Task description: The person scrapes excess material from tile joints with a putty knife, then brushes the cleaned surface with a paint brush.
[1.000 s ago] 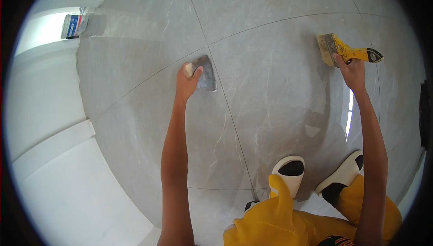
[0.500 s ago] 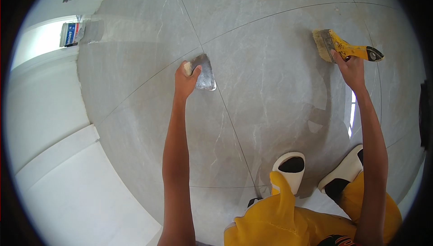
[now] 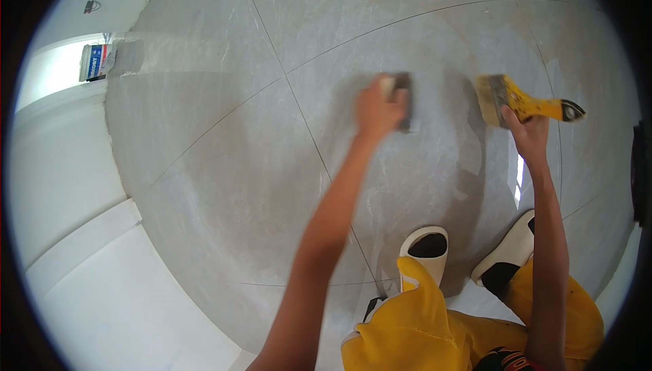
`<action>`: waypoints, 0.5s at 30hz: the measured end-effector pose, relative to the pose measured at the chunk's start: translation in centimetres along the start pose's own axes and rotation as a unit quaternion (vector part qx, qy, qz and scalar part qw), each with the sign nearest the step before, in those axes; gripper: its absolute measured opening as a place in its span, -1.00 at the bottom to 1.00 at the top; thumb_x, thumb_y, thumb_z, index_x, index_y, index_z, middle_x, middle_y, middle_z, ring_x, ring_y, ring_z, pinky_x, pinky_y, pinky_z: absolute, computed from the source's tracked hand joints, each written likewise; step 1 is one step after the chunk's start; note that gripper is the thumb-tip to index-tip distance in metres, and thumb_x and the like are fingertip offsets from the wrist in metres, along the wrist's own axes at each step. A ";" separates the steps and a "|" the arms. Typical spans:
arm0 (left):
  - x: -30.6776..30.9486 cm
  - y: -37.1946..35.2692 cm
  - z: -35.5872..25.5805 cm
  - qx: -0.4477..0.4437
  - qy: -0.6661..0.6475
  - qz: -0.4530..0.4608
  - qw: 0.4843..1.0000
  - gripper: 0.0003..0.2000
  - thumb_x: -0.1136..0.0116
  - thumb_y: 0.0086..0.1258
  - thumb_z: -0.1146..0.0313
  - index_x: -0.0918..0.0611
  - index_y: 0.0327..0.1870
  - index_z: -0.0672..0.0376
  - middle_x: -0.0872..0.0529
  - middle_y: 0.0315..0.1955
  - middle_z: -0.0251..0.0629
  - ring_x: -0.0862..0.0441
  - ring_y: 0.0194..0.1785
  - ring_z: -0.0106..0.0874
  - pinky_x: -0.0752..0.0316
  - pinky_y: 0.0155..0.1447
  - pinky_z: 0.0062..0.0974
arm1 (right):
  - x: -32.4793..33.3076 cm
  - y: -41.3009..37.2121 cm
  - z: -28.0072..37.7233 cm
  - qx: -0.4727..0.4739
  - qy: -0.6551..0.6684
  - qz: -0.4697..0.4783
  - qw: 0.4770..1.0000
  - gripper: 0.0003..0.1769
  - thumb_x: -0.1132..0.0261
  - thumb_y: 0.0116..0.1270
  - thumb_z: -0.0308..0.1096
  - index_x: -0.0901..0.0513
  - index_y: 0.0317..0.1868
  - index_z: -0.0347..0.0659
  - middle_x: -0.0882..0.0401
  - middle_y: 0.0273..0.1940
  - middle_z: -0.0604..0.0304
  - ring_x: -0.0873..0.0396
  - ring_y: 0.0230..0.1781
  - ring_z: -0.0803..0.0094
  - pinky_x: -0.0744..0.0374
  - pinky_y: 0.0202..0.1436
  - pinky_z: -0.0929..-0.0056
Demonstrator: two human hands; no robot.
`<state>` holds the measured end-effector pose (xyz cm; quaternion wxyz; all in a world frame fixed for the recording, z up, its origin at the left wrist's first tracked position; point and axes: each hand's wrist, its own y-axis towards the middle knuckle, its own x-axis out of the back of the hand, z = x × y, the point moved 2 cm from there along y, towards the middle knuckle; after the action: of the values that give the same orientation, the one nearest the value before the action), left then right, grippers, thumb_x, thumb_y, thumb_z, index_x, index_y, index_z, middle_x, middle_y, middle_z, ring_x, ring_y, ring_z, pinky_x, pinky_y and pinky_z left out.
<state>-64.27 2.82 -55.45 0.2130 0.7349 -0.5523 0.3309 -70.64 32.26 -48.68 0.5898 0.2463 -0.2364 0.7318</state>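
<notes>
My left hand [image 3: 378, 114] is wrapped round a scraper [image 3: 405, 109] with a wide metal blade and a pale handle, both a little smeared by motion. The blade overlaps the grey tiled floor [image 3: 272, 187] in front of my feet. Farther right, my right hand [image 3: 529, 133] grips a wide brush [image 3: 526, 103] with a yellow and black handle. Its pale bristles point left, toward the scraper, and a gap of floor shows between the two tools.
A blue and white bucket [image 3: 94, 62] stands by a bright opening at the upper left. White steps [image 3: 122, 289] border the floor on the left. My feet in pale slippers [image 3: 426, 243] are at the bottom right, below yellow trousers.
My left hand has swept right with the scraper, from beside the tile joint to mid-floor. The brush in my right hand sits slightly lower in view. The view has shifted slightly.
</notes>
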 end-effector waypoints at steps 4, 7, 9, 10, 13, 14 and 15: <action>-12.6 -0.8 -12.2 -0.014 -0.069 0.110 0.991 -0.67 -0.24 0.17 0.21 -0.55 -0.13 0.22 -0.68 -0.37 0.05 -0.63 -0.22 0.04 -0.51 -0.15 -0.06 | 4.4 -5.5 -3.7 -0.028 0.052 -0.126 0.990 -0.72 -0.35 0.21 -0.34 -0.59 -0.29 -0.46 -0.55 -0.45 0.24 -0.45 -0.46 0.58 -0.43 -0.35 0.56; -11.4 -0.6 -14.7 -0.044 -0.083 0.095 0.991 -0.70 -0.25 0.17 0.21 -0.54 -0.21 0.23 -0.67 -0.42 0.03 -0.63 -0.26 0.04 -0.51 -0.18 -0.06 | 5.7 -6.4 -3.7 -0.017 0.130 -0.203 0.970 -0.70 -0.34 0.24 -0.34 -0.58 -0.18 -0.45 -0.58 -0.32 0.23 -0.48 -0.35 0.57 -0.44 -0.25 0.57; -7.8 -0.5 -11.9 -0.050 -0.091 0.001 0.995 -0.72 -0.26 0.18 0.22 -0.54 -0.25 0.23 -0.65 -0.47 -0.01 -0.63 -0.32 0.01 -0.51 -0.24 -0.11 | 5.2 -6.7 -2.4 0.009 0.179 -0.246 0.953 -0.74 -0.33 0.26 -0.41 -0.59 -0.17 -0.48 -0.59 -0.31 0.23 -0.48 -0.35 0.59 -0.45 -0.23 0.61; -5.4 -0.8 -8.5 -0.058 -0.084 -0.078 0.992 -0.73 -0.26 0.18 0.23 -0.54 -0.27 0.24 -0.65 -0.50 -0.04 -0.63 -0.36 -0.03 -0.51 -0.28 -0.15 | 4.3 -7.0 -2.2 0.003 0.181 -0.213 0.960 -0.75 -0.33 0.26 -0.41 -0.59 -0.17 -0.47 -0.59 -0.31 0.24 -0.48 -0.36 0.59 -0.45 -0.24 0.61; 7.1 -4.6 2.3 0.131 -0.085 -0.106 0.982 -0.75 -0.31 0.20 0.23 -0.55 -0.35 0.22 -0.57 -0.58 -0.27 -0.53 -0.52 -0.33 -0.44 -0.39 -0.31 | 1.4 -8.6 -2.7 -0.028 0.142 -0.094 0.985 -0.78 -0.34 0.28 -0.38 -0.60 -0.20 -0.40 -0.61 -0.33 0.25 -0.50 -0.40 0.60 -0.48 -0.28 0.60; 11.0 -7.1 5.5 0.172 -0.056 -0.117 0.977 -0.74 -0.30 0.24 0.23 -0.53 -0.39 0.24 -0.53 -0.56 -0.35 -0.45 -0.51 -0.43 -0.40 -0.40 -0.38 | -0.3 -9.9 -1.6 -0.045 0.141 -0.048 0.988 -0.78 -0.34 0.28 -0.37 -0.60 -0.20 -0.39 -0.62 -0.35 0.25 -0.51 -0.42 0.58 -0.51 -0.30 0.57; 14.7 -9.5 8.4 0.209 -0.047 -0.124 0.969 -0.73 -0.28 0.26 0.23 -0.53 -0.39 0.26 -0.54 -0.50 -0.33 -0.43 -0.45 -0.45 -0.38 -0.35 -0.41 | -2.5 -11.1 0.2 -0.062 0.139 -0.003 0.988 -0.78 -0.34 0.29 -0.36 -0.61 -0.21 -0.37 -0.63 -0.37 0.25 -0.52 -0.45 0.57 -0.53 -0.31 0.54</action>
<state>-50.56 -9.92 -50.17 0.0680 0.8408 -0.3849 0.3746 -59.26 32.43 -49.47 0.6335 0.1059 -0.1956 0.7411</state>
